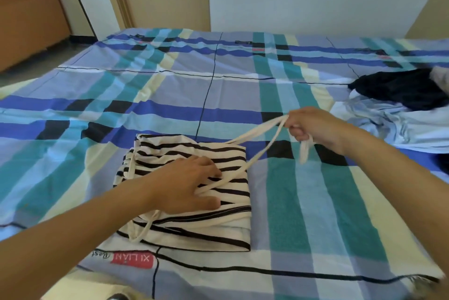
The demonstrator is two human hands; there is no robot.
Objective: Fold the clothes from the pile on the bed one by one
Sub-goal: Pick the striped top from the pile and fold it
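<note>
A black-and-white striped garment (167, 151) lies folded into a rough rectangle on the bed in front of me. My left hand (187, 184) presses flat on its middle, fingers spread. My right hand (313, 127) is raised to the right of it, closed around cream straps (257, 137) that stretch taut from the garment up to my fist. One strap end dangles below that fist. Another loose cream strap loops off the garment's near left corner. The pile of clothes (398, 105) sits at the right edge of the bed: a dark garment on top of a pale blue one.
The bed is covered by a plaid sheet (97, 110) in blue, teal and cream. A red label (132, 260) is printed near the front edge. A pale wall and door frame stand behind the bed, and an orange-brown piece of furniture (26, 15) sits far left.
</note>
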